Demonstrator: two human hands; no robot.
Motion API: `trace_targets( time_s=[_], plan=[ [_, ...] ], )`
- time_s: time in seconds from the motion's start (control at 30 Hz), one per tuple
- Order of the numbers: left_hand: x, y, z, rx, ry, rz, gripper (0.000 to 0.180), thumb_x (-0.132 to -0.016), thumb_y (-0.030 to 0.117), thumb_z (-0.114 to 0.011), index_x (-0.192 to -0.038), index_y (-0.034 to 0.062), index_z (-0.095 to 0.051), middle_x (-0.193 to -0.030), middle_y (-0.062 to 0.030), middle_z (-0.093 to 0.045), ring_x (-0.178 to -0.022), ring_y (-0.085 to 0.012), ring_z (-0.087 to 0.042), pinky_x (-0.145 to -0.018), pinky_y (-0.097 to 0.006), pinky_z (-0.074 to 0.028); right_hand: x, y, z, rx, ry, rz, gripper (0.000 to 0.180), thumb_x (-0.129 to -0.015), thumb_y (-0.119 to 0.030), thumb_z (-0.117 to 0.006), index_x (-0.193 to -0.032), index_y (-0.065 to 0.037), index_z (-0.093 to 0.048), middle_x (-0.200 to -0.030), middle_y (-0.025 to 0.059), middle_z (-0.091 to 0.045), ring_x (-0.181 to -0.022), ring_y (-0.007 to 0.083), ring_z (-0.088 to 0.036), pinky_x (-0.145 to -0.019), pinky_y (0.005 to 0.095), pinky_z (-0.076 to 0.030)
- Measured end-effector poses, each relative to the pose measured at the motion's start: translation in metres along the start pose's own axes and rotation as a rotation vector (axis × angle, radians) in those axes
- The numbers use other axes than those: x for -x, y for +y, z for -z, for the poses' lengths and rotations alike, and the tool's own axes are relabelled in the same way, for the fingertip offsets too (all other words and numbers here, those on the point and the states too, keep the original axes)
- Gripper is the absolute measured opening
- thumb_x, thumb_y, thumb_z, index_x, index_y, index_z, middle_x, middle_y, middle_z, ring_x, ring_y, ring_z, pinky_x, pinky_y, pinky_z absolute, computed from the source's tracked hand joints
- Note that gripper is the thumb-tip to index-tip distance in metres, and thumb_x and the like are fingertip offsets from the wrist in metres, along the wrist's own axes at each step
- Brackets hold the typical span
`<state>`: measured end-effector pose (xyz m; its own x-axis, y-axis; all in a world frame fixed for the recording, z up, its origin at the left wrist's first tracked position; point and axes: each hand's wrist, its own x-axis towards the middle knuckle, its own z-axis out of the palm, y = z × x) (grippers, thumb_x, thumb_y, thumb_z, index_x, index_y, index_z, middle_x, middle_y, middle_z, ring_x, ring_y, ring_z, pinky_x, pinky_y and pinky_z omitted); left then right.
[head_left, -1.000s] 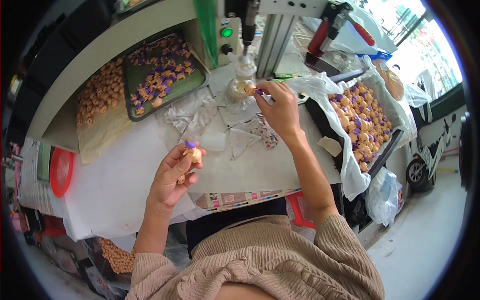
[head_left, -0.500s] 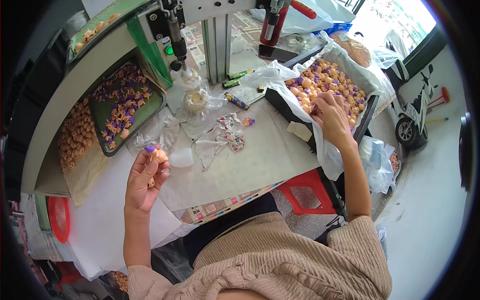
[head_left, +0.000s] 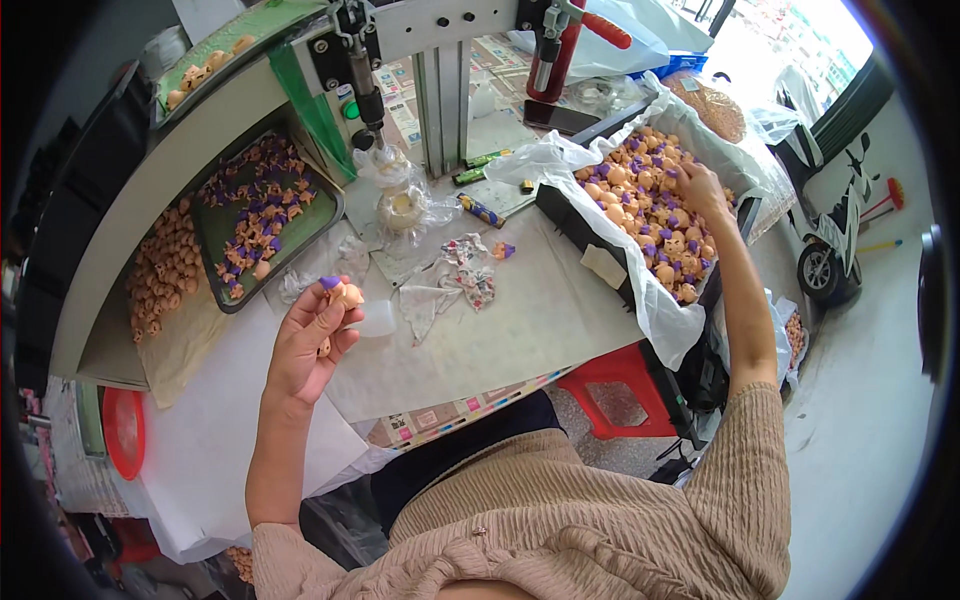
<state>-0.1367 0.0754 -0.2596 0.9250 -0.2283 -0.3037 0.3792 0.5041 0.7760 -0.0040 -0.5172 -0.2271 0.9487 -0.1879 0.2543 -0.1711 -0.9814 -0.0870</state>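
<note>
My left hand (head_left: 310, 342) is raised above the table and holds a small orange toy figure with a purple top (head_left: 341, 293). My right hand (head_left: 700, 186) reaches into a black tray lined with clear plastic (head_left: 640, 300) at the right, fingers down among many orange and purple figures (head_left: 640, 205); whether it grips one is hidden. A small press machine (head_left: 440, 60) stands at the back, with a round jig (head_left: 402, 208) under it.
A dark tray (head_left: 330, 215) of purple and orange pieces sits at the left, beside a pile of orange heads (head_left: 165, 270). Crumpled plastic bags (head_left: 450, 275), markers (head_left: 480, 210), a loose figure (head_left: 503, 250) and a red stool (head_left: 620, 385) are nearby. A red lid (head_left: 125, 432) lies far left.
My right hand left the jig under the press and swung right into the lined tray of figures. My left hand kept holding its figure. The view turned rightward.
</note>
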Motion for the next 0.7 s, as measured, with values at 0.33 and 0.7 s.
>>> trace_targets(
  time_s=[0.33, 0.7],
  plan=[
    [-0.092, 0.024, 0.013, -0.308, 0.026, -0.079, 0.023, -0.089, 0.014, -0.066, -0.111, 0.0066, -0.062, -0.104, -0.0001, -0.064, -0.083, -0.0077, -0.062, -0.066, -0.019, -0.051, 0.009, -0.078, 0.019, -0.16, 0.256, 0.3, 0.02, -0.087, -0.013, -0.061, -0.102, -0.002, -0.067, -0.103, 0.0157, -0.066, -0.093, 0.0321, -0.064, -0.086, 0.0372, -0.049],
    [-0.165, 0.001, 0.002, -0.901, 0.238, -0.679, 0.024, -0.075, 0.001, -0.073, -0.095, -0.0008, -0.06, -0.093, -0.0032, -0.049, -0.074, -0.0126, -0.051, -0.068, -0.026, -0.046, 0.087, -0.267, 0.113, -0.451, -0.066, 0.991, 0.017, -0.078, -0.004, -0.07, -0.095, 0.0, -0.067, -0.1, 0.0135, -0.066, -0.092, 0.0283, -0.063, -0.08, 0.0362, -0.049]
  ],
)
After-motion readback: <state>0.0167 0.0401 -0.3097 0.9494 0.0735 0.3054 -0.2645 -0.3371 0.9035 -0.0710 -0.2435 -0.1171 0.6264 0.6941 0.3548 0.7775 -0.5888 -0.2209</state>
